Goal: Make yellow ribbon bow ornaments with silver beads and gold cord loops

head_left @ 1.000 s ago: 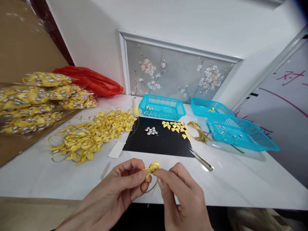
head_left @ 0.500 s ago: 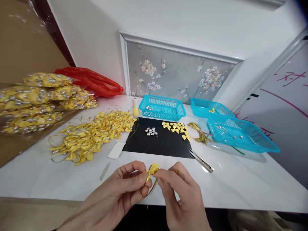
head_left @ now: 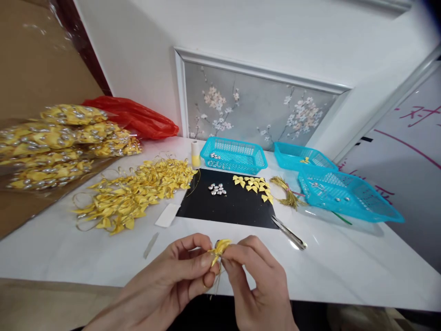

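Observation:
Near the front edge of the white table, my left hand (head_left: pixel 182 271) pinches a small yellow ribbon flower (head_left: pixel 221 247) between thumb and fingers. From the right, my right hand (head_left: pixel 257 276) closes thumb and forefinger on the same flower's side. Thin gold wire (head_left: pixel 218 276) hangs below it between the hands. Beyond them lies a black mat (head_left: pixel 220 212) with a cluster of silver beads (head_left: pixel 217 189) and several yellow folded ribbon pieces (head_left: pixel 253 184). What the fingertips press on is partly hidden.
A heap of yellow ribbon flowers (head_left: pixel 138 193) lies left, with bagged bunches (head_left: pixel 51 138) and a red plastic bag (head_left: pixel 134 117) behind. Blue baskets (head_left: pixel 237 142) stand at the back and right. Scissor-like snips (head_left: pixel 289 233), a gold wire bundle (head_left: pixel 288 193) and a thread spool (head_left: pixel 195 154) lie about.
The flower has turned slightly and dipped a little between my fingers. The wire loop under it has narrowed and now hangs straighter. Both hands keep their grip.

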Demonstrator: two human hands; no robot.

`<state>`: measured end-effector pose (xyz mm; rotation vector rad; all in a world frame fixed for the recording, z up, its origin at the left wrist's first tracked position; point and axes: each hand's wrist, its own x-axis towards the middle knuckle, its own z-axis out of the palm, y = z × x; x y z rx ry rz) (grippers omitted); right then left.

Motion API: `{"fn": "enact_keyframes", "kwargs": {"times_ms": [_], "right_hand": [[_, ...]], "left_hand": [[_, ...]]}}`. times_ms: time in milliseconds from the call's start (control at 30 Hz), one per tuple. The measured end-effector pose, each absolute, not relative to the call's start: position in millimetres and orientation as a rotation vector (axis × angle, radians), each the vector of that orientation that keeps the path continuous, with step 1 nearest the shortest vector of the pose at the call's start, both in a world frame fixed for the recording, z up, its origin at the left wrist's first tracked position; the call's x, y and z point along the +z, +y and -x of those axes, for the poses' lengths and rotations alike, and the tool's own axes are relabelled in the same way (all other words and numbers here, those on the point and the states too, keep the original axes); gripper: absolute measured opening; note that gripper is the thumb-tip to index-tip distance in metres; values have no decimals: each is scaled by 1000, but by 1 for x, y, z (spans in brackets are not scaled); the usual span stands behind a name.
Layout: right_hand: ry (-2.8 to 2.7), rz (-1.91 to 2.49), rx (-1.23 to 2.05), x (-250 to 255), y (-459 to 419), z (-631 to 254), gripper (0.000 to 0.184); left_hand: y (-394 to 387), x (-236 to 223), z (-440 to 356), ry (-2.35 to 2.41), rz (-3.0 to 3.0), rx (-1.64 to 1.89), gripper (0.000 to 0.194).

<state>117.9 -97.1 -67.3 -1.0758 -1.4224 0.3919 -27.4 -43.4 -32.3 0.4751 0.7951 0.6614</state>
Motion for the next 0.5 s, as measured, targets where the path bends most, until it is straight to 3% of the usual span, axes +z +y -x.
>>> {"fn": "enact_keyframes", "kwargs": {"times_ms": [300, 500], "right_hand": [[-1414, 1278, 302, -63, -104, -121, 17], [-1629, 1236, -64, -63, -99, -115, 21]], "left_hand": [[-48, -28, 24, 787, -667, 695, 16], [-53, -27, 23, 885, -903, 784, 20]]}}
